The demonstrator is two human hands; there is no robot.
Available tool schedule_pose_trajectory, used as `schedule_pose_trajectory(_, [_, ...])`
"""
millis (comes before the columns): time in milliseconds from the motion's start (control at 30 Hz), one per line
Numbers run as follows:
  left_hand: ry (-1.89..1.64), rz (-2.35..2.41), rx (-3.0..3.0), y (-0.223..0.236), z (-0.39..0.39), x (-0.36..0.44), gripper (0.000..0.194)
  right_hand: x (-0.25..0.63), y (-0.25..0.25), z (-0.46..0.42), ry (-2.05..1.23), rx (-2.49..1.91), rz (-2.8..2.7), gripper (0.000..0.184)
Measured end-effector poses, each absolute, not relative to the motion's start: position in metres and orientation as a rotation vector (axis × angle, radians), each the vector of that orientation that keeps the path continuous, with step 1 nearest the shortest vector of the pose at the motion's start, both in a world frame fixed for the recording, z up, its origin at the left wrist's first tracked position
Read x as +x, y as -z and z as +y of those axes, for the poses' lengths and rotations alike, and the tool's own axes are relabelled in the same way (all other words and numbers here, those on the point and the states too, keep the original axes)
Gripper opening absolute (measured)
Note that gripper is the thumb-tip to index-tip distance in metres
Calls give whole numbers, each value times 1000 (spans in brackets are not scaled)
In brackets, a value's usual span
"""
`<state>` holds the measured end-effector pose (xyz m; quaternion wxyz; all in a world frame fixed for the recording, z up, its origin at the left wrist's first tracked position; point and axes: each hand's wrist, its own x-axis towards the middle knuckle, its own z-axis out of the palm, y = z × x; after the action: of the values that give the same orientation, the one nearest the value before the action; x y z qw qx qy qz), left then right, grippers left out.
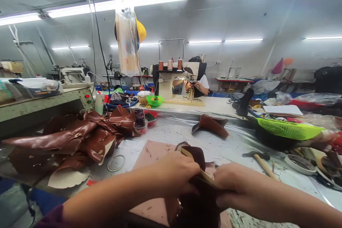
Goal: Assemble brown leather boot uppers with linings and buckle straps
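Both hands grip a dark brown leather boot upper (199,205) low in the middle of the head view. My left hand (173,172) is closed on its light-coloured edge, with the thumb side turned inward. A short way to the right, my right hand (232,181) pinches the same edge, fingers wrapped round it. The upper's lower part hangs down out of the picture, and a small shiny metal piece shows on it. Beneath lies a pinkish-brown work board (155,153). Beyond the hands, another brown leather piece (211,125) rests folded on the table.
A pile of brown leather uppers (88,131) covers the left side. Nearby are a roll of tape (115,163) and a phone (139,118). To the right lie a hammer (264,165) and a green basket (291,129). A co-worker sits behind a sewing machine (171,89).
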<state>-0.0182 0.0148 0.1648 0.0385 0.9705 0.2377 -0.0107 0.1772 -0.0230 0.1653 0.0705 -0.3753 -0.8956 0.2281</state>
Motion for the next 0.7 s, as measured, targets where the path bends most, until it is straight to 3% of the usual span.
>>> schedule_pose_trajectory(233, [219, 596, 2912, -182, 19, -18, 18, 165, -175, -21, -629, -1153, -2745, 21])
schedule_pose_trajectory(400, [379, 519, 2886, -188, 31, -22, 24, 173, -172, -19, -823, -972, -2678, 17])
schedule_pose_trajectory(600, [447, 755, 2872, -191, 28, -20, 19, 184, -178, -7, -1140, -856, -2834, 8])
schedule_pose_trajectory(700, [383, 699, 2917, -191, 20, -16, 12, 177, -183, -8, -947, -950, -2950, 12])
